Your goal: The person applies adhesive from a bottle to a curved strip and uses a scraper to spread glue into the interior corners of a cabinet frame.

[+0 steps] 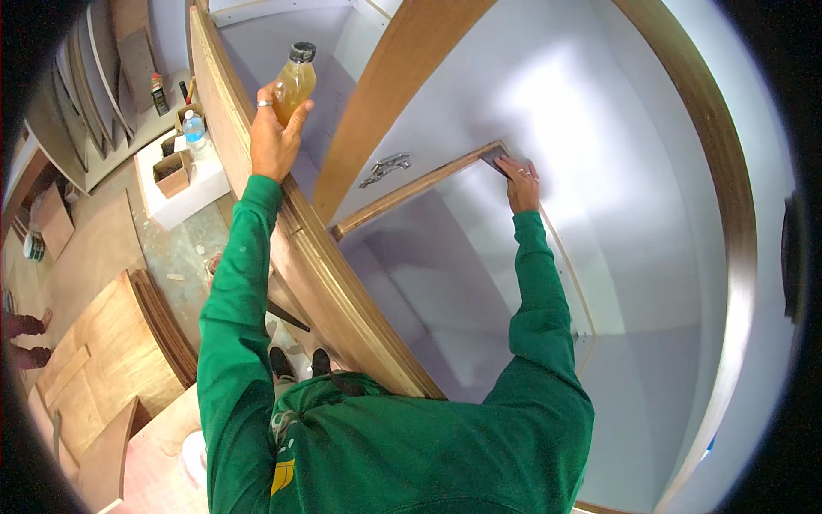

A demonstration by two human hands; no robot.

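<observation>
the left hand (272, 137) is raised and wrapped around a small clear bottle (295, 84) of amber liquid with a dark cap, fingers curled on its lower half, a ring on one finger; the bottle stands nearly upright, tilted slightly, just above the hand and over the thick plywood edge of a cabinet (282, 248) that runs under the wrist. the right hand (520, 182) lies flat with fingers spread a little, pressing a small dark pad (495, 158) against the far end of a thin wooden strip (411, 190) set on the white inner panel; whether the fingertips pinch the pad or only press it cannot be told. to the left of the right hand, just above the strip, a metal latch (384, 168) sits on the white panel. both arms wear green sleeves. left of the left hand, lower down, a white table (184, 193) carries a small cardboard box (173, 174) and a plastic water bottle (194, 128). below the left forearm plywood sheets (111, 343) lie stacked on the floor, and the person's dark shoes (298, 361) show beside the cabinet base
</observation>
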